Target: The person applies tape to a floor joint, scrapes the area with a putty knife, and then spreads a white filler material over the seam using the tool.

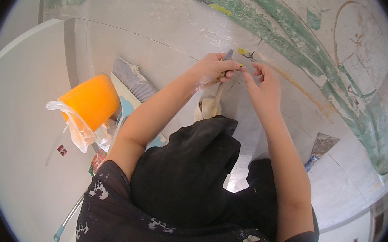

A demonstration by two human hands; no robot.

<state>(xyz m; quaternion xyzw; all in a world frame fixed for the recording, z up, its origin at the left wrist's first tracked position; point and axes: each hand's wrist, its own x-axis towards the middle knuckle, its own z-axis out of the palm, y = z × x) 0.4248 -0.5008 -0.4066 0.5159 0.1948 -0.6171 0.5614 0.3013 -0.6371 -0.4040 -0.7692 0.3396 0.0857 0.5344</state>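
In front of me, above the grey tiled floor, my left hand (216, 70) is closed around a narrow, flat strip-like tool (229, 55). Its grey end sticks out past the fingers, and a paler length runs down toward my shoe (205, 109). A tiny yellow and dark piece (241, 66) shows at the left fingertips; its kind is too small to tell. Close by on the right, my right hand (266, 83) has its thumb and bent fingers apart, the thumb pointing toward that piece. Nothing shows in its grasp. Whether the two hands touch is unclear.
A scraper (323, 148) with a blue handle lies at right. Dusty green sheeting (276, 24) crosses the far floor, with a yellow scrap (245, 52) near it. Left are an orange cylinder-shaped object (95, 101) with clear plastic, a grey-bristled broom head (135, 79) and a white panel (27, 69).
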